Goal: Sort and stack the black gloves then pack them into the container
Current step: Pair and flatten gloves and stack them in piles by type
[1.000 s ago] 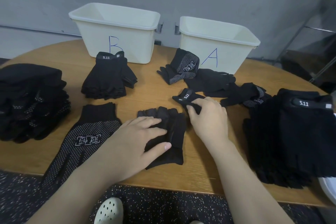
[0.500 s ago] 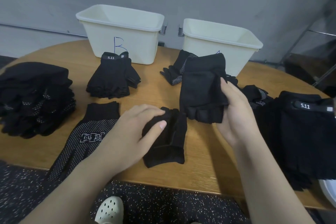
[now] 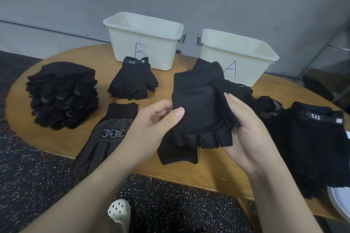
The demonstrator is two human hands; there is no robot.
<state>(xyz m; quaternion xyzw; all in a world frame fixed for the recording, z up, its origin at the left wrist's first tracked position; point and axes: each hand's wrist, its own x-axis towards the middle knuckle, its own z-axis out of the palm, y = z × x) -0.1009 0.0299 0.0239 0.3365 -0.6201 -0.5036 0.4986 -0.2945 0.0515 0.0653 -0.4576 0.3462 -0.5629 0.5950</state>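
Head view: both hands hold one black fingerless glove (image 3: 200,117) up above the wooden surface (image 3: 208,174). The left hand (image 3: 151,128) pinches the glove's left edge between thumb and curled fingers; the right hand (image 3: 244,134) cups its right side, fingers curled round the fabric. Under it another black glove (image 3: 178,154) lies flat on the surface. A dotted glove (image 3: 106,138) lies left of it. Stacks of gloves sit far left (image 3: 62,96), in front of bin B (image 3: 144,41), and far right (image 3: 318,145). Bin A (image 3: 238,53) stands behind the hands.
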